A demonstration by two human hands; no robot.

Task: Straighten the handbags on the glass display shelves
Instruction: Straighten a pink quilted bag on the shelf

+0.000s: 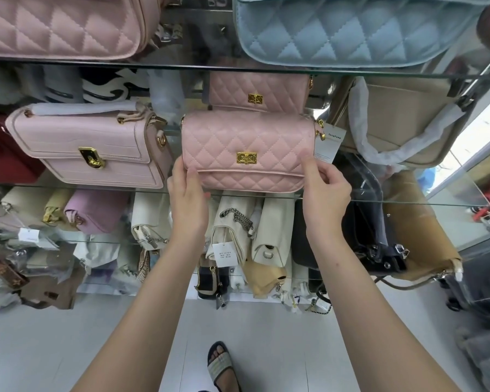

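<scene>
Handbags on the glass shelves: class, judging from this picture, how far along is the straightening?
Done, it seems: the pale pink croc-textured bag faces front. In hand: the left hand and right hand hold the quilted pink bag at its lower corners. Left: the cream bags below lie jumbled.

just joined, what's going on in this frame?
A person grips a pink quilted handbag by its lower corners, left hand at its left end and right hand at its right. The bag appears to rest at the front of the middle glass shelf, gold clasp facing out. A matching bag stands directly behind it and a pale pink bag is on its left.
</scene>
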